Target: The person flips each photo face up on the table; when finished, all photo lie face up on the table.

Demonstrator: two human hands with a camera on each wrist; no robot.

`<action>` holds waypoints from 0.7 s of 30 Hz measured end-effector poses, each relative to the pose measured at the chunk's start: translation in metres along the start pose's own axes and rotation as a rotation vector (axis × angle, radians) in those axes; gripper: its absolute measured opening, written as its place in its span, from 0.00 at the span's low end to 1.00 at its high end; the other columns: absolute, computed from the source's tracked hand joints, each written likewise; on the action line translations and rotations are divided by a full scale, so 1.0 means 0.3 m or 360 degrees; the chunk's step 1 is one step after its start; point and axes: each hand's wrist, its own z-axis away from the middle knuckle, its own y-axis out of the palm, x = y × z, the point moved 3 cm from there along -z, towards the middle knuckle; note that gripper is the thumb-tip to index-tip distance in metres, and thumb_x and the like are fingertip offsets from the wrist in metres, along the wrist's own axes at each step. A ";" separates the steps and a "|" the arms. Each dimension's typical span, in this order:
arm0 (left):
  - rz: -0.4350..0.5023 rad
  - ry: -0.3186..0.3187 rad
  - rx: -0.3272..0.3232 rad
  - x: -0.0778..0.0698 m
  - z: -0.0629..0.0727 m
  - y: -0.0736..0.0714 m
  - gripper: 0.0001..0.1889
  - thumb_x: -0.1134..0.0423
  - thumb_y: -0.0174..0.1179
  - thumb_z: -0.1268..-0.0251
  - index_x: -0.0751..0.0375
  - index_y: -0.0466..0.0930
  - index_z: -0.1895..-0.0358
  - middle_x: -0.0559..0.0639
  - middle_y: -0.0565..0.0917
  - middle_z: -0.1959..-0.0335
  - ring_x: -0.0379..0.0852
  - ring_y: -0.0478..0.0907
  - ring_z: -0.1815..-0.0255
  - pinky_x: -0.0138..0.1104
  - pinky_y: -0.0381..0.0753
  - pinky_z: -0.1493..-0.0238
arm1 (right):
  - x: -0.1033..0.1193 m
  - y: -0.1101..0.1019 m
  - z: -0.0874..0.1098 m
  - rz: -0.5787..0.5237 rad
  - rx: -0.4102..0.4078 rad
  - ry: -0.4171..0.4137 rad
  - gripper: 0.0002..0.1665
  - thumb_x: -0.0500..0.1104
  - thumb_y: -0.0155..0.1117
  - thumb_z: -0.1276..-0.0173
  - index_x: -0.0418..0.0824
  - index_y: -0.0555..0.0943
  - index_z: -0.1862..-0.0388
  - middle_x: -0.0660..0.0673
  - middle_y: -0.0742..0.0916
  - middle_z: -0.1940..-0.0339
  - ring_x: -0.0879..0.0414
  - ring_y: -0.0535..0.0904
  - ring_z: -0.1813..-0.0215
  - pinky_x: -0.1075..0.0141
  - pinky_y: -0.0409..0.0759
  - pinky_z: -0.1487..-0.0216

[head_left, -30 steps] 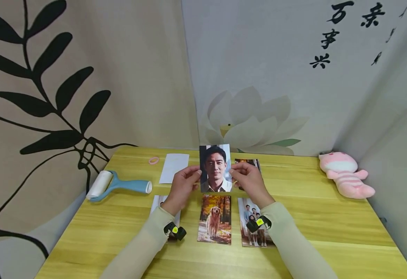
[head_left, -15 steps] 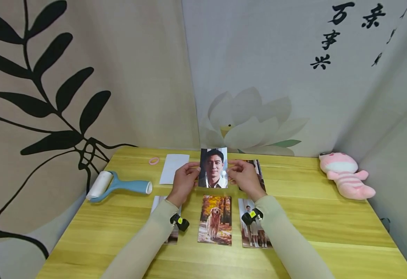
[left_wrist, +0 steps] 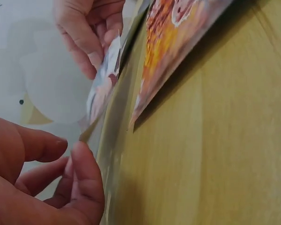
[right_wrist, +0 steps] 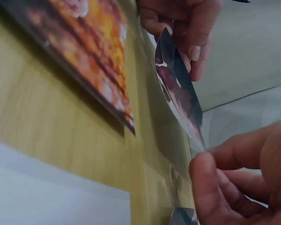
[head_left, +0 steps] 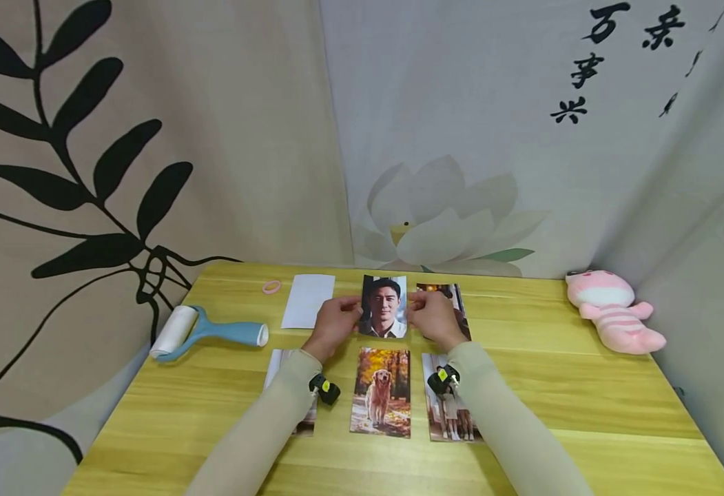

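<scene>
A portrait photo point(head_left: 384, 318) is held near the back of the table, between both hands. My left hand point(head_left: 333, 324) pinches its left edge, and the right hand point(head_left: 436, 319) pinches its right edge. Seen from the right wrist, the photo point(right_wrist: 180, 91) bows slightly between the fingers. Directly in front lies a photo of a golden dog point(head_left: 380, 393). Under the right forearm a group photo point(head_left: 454, 420) is partly covered. Another photo point(head_left: 277, 364) is mostly hidden by the left forearm. Behind the right hand lies a dark photo point(head_left: 459, 303), partly hidden.
Left of the portrait lies a white sheet point(head_left: 308, 301), with a small pink ring point(head_left: 271, 287) beside it. A blue-handled lint roller point(head_left: 213, 333) rests at the table's left side. On the far right lies a pink plush toy point(head_left: 612, 310). Printed curtains point(head_left: 262, 138) hang behind the table.
Both hands have brought the portrait photo lower, toward the tabletop, and slightly right over the last half second. The other photos, the roller and the toy stay put.
</scene>
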 end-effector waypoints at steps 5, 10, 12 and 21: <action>-0.0124 0.0001 0.0009 0.002 0.011 0.000 0.18 0.67 0.60 0.22 0.69 0.82 0.34 0.63 0.87 0.49 0.46 0.85 0.61 0.32 0.87 0.64 | 0.009 0.003 -0.002 0.0189 -0.0032 -0.0051 0.19 0.38 0.73 0.31 0.33 0.88 0.43 0.41 0.92 0.58 0.51 0.88 0.58 0.57 0.87 0.54; -0.0174 -0.0008 0.0024 -0.001 0.015 -0.003 0.18 0.67 0.61 0.23 0.70 0.82 0.35 0.63 0.88 0.50 0.45 0.85 0.67 0.32 0.85 0.66 | 0.017 0.005 0.003 0.0276 0.0012 -0.0064 0.20 0.40 0.74 0.31 0.32 0.87 0.43 0.39 0.93 0.55 0.45 0.89 0.51 0.50 0.88 0.46; -0.0188 -0.0007 0.0025 -0.001 0.015 -0.004 0.18 0.66 0.62 0.24 0.70 0.83 0.36 0.62 0.88 0.51 0.43 0.84 0.69 0.31 0.84 0.68 | 0.020 0.003 0.008 0.0283 0.0030 -0.0057 0.22 0.40 0.73 0.31 0.31 0.87 0.42 0.38 0.93 0.54 0.43 0.90 0.50 0.48 0.87 0.45; -0.0158 0.0038 0.0013 -0.010 0.028 -0.041 0.18 0.66 0.62 0.25 0.69 0.83 0.37 0.61 0.88 0.52 0.45 0.84 0.66 0.29 0.81 0.67 | 0.037 0.000 0.013 0.0253 0.0060 -0.0073 0.22 0.44 0.73 0.29 0.35 0.87 0.41 0.40 0.92 0.53 0.46 0.89 0.52 0.48 0.87 0.46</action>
